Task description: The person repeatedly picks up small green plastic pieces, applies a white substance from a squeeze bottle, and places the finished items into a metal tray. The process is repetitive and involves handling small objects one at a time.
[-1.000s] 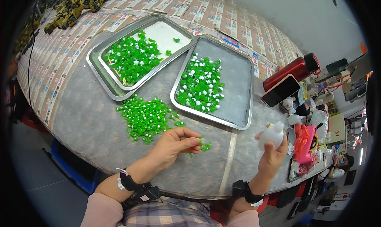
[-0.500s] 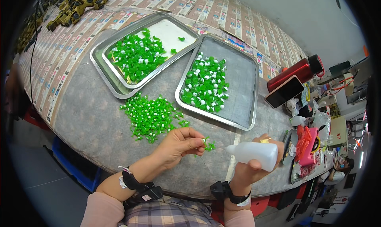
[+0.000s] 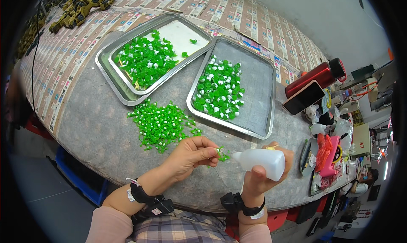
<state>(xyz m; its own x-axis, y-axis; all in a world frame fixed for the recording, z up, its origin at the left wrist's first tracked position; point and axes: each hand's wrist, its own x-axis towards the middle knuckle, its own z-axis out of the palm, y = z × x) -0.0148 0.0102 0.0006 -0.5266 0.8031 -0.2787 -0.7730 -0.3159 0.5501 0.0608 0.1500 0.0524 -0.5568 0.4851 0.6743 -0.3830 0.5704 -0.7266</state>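
Note:
My left hand (image 3: pixel 190 158) pinches a small green plastic piece (image 3: pixel 221 153) between thumb and fingertips, above the near part of the table. In my right hand (image 3: pixel 259 182) is a translucent white squeeze bottle (image 3: pixel 267 163), tilted on its side. Its narrow nozzle points left at the green piece, close to it; I cannot tell whether they touch. Just beyond my left hand lies a loose pile of small green pieces with white dots (image 3: pixel 159 126). Farther off, a metal tray (image 3: pixel 270 130) holds green pieces with white eye-like balls (image 3: pixel 220 90).
At the far left, two nested metal trays (image 3: pixel 127 101) hold more green-and-white pieces (image 3: pixel 148 60). A red bottle (image 3: pixel 313 78) and a phone (image 3: pixel 303 97) stand at the right, near a pink container (image 3: pixel 328 164) and clutter. Yellow toy vehicles (image 3: pixel 80 9) lie at the far left.
My right hand has brought the squeeze bottle leftward, so its nozzle is closer to the green piece. My left hand has stayed nearly still.

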